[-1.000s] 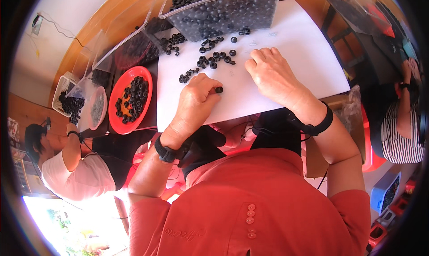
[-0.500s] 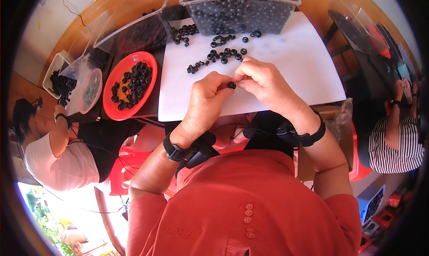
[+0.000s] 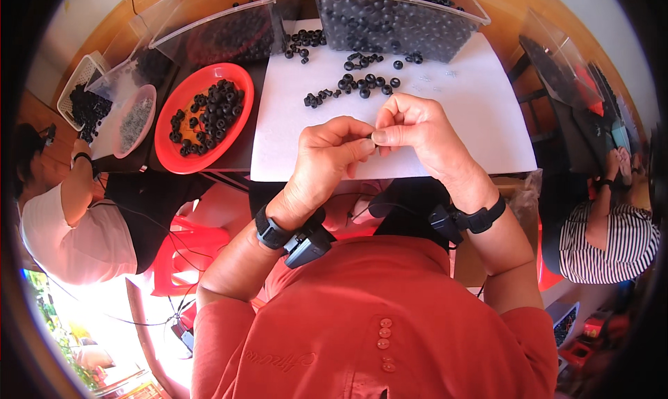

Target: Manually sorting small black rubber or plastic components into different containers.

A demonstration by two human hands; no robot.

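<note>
Over the near part of a white board (image 3: pixel 487 131), my left hand (image 3: pixel 323 152) and my right hand (image 3: pixel 428 134) meet fingertip to fingertip. Both are closed in a pinch. A small black part sits in the left fingers, now almost wholly hidden by thumbs and fingertips; only a dark sliver shows. What the right fingertips grip cannot be made out. Just beyond my hands lies a loose row of round black parts (image 3: pixel 364 92), some with holes. Smaller groups of black parts (image 3: pixel 304 42) lie farther back, with tiny clear pieces (image 3: pixel 437 88) to their right.
A clear tub (image 3: pixel 400 3) full of black parts stands at the back. Left of the board are a red plate (image 3: pixel 167 152) of black parts, another clear bin (image 3: pixel 216 16) and a pink bowl (image 3: pixel 148 124). One person (image 3: pixel 76 225) works at left, another (image 3: pixel 605 232) at right.
The black part, plainly visible between my fingers before, is now nearly covered as my fingertips have closed together. My view has shifted slightly, so the board and tub sit farther right.
</note>
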